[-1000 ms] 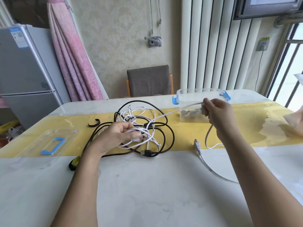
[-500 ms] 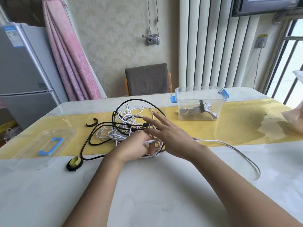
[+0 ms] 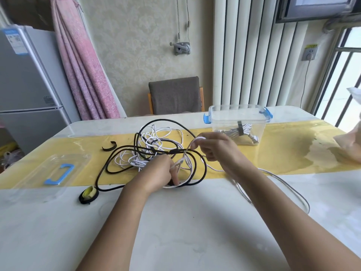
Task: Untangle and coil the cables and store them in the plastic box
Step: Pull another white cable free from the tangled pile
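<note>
The clear plastic box (image 3: pixel 238 114) with blue clips stands open on the yellow runner (image 3: pixel 283 153) that crosses the white table (image 3: pixel 175 231), and a coiled pale cable bound with a dark strap (image 3: pixel 239 133) lies inside the box on its floor. Just left of the box and a little nearer the person sits the tangle: a black cable (image 3: pixel 164 119) in wide loops, with a white cable (image 3: pixel 136 163) knotted through and over it. The left hand (image 3: pixel 158 173) is at the side of the tangle farthest from the box, fingers curled and gripping several strands of the white cable against the table. The right hand (image 3: pixel 214 147) hovers just in front of the box, between it and the tangle, thumb and fingers pinching a raised loop of the same white cable. From below that hand a free length of white cable trails away over the table, in front of the box and to its right. Well to the left of the box, beyond the tangle, lies the clear lid (image 3: pixel 58 173) with its blue handle, flat on the runner. Between the lid and the box are a curved black strap (image 3: pixel 109 148) and, nearer the person, a small black and yellow roll (image 3: pixel 88 194).
</note>
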